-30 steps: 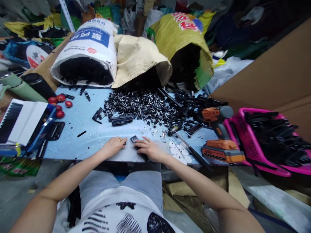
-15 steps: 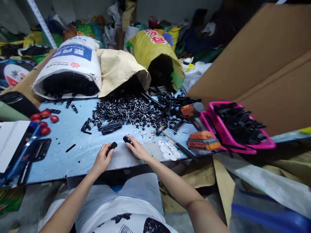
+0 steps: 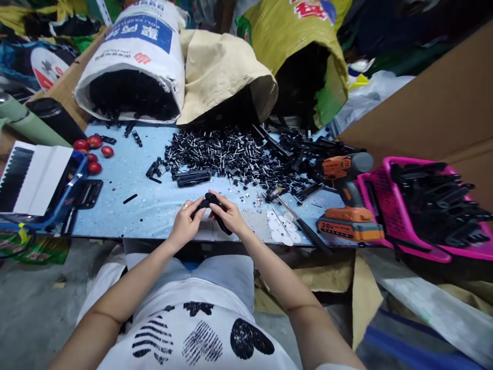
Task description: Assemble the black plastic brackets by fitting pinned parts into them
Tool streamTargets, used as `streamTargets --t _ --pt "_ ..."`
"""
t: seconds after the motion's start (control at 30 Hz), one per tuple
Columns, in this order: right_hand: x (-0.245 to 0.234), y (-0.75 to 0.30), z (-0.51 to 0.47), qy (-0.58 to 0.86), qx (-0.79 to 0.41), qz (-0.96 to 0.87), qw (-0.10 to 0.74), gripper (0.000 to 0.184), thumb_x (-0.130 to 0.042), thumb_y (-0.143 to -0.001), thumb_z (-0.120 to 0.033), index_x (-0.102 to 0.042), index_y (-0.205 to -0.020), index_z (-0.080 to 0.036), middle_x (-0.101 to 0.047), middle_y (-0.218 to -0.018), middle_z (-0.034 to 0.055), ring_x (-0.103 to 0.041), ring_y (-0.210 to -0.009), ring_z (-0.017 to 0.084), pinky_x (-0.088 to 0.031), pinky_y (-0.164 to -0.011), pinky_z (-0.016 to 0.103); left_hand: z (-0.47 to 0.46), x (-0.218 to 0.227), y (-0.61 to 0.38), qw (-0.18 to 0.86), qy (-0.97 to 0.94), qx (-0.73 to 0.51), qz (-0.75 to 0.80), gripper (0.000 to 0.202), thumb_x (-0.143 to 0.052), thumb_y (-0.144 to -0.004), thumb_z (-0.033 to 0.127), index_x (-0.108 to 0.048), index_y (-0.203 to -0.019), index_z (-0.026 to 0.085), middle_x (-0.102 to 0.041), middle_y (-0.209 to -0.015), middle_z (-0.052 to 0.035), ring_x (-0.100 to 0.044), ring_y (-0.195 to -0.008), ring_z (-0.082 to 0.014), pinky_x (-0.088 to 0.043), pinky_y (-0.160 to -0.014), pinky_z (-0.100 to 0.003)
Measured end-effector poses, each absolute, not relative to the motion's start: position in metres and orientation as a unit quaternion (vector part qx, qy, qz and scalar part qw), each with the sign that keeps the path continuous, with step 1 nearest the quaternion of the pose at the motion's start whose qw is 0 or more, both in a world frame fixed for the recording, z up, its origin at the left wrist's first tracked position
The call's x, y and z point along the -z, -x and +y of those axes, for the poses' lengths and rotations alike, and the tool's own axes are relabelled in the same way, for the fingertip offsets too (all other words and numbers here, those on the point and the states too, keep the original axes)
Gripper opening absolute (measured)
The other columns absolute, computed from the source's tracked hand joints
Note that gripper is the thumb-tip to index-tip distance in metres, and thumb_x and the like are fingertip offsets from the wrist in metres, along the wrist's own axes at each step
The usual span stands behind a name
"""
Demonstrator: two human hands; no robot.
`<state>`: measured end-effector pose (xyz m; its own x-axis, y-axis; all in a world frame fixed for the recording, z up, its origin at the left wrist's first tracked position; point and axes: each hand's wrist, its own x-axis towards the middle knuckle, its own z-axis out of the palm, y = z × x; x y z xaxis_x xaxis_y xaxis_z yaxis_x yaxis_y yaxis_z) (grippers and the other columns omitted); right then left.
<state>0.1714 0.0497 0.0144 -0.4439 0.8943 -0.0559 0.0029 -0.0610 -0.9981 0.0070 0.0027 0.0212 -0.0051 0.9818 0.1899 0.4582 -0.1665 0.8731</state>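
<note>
Near the front edge of the blue table (image 3: 115, 218), my two hands meet. My left hand (image 3: 185, 222) is closed around a small black plastic part (image 3: 201, 204). Between the fingers of my right hand (image 3: 230, 215) is a longer black plastic piece (image 3: 222, 223), slanting down toward the table edge. The upper ends of the two pieces touch or overlap; I cannot tell whether they are joined. Just beyond my hands lies a black slotted plastic piece (image 3: 193, 177). Behind it spreads a heap of small black parts with metal pins (image 3: 227, 154).
To the right stand an orange cordless drill (image 3: 348, 198) and a pink basket (image 3: 391, 205) of black parts. A screwdriver (image 3: 298, 218) lies beside white discs (image 3: 283, 228). Open sacks (image 3: 133, 67) line the back. Red fruits (image 3: 94, 168) and a blue tray (image 3: 82, 167) are left.
My hands were apart, each with a black piece; they have come together so the pieces meet. The view has tilted down and shifted left.
</note>
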Motion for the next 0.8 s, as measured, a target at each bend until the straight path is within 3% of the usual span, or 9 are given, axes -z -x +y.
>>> streamTargets --t 0.1,0.27,0.37,0.43,0.6,0.8 --pt "-0.015 -0.180 0.055 0.362 -0.518 -0.698 0.338 0.052 -0.057 -0.084 -0.045 -0.052 -0.132 -0.024 -0.059 -0.107 0.0059 -0.057 -0.065 0.009 -0.053 -0.065 0.027 -0.002 -0.024 -0.004 0.262 -0.673 -0.408 0.559 0.038 -0.045 -0.093 0.029 -0.056 -0.126 0.015 -0.056 -0.091 -0.0069 -0.055 -0.088 -0.0161 -0.045 -0.083 -0.029" --pt "-0.022 -0.191 0.064 0.302 -0.378 -0.819 0.309 0.048 -0.052 -0.089 -0.040 -0.051 -0.133 -0.021 -0.062 -0.104 0.0078 -0.059 -0.085 0.015 -0.049 -0.082 0.032 -0.008 -0.019 -0.005 0.220 -0.681 -0.421 0.557 0.038 -0.042 -0.094 0.029 -0.053 -0.129 0.016 -0.055 -0.090 -0.0062 -0.054 -0.086 -0.0151 -0.045 -0.080 -0.027" --pt "-0.025 -0.191 0.067 0.278 -0.335 -0.853 0.289 0.050 -0.051 -0.090 -0.039 -0.047 -0.137 -0.021 -0.062 -0.102 0.0082 -0.058 -0.089 0.017 -0.048 -0.084 0.033 -0.008 -0.017 -0.010 0.212 -0.672 -0.453 0.545 0.038 -0.042 -0.095 0.029 -0.054 -0.128 0.015 -0.055 -0.089 -0.0058 -0.054 -0.084 -0.0141 -0.045 -0.078 -0.027" --pt "-0.027 -0.185 0.065 0.266 -0.326 -0.863 0.280 0.051 -0.052 -0.090 -0.039 -0.046 -0.138 -0.021 -0.062 -0.098 0.0080 -0.058 -0.085 0.017 -0.049 -0.080 0.032 -0.007 -0.018 -0.016 0.202 -0.664 -0.480 0.536 0.037 -0.042 -0.095 0.029 -0.054 -0.127 0.015 -0.055 -0.088 -0.0057 -0.054 -0.083 -0.0137 -0.045 -0.078 -0.027" --pt "-0.025 -0.163 0.043 0.356 -0.350 -0.781 0.376 0.053 -0.042 -0.093 -0.044 -0.041 -0.141 -0.020 -0.060 -0.096 0.0093 -0.057 -0.081 0.018 -0.049 -0.074 0.034 -0.004 -0.028 -0.024 0.164 -0.599 -0.544 0.564 0.039 -0.036 -0.097 0.031 -0.053 -0.128 0.016 -0.057 -0.093 -0.0083 -0.054 -0.088 -0.0149 -0.045 -0.081 -0.029" --pt "-0.022 -0.151 0.038 0.391 -0.389 -0.770 0.320 0.060 -0.038 -0.092 -0.052 -0.036 -0.144 -0.022 -0.058 -0.108 0.0110 -0.058 -0.090 0.021 -0.049 -0.081 0.038 0.003 -0.023 -0.007 0.251 -0.633 -0.473 0.559 0.040 -0.035 -0.096 0.036 -0.053 -0.127 0.019 -0.059 -0.105 -0.0094 -0.054 -0.098 -0.0185 -0.045 -0.088 -0.035"
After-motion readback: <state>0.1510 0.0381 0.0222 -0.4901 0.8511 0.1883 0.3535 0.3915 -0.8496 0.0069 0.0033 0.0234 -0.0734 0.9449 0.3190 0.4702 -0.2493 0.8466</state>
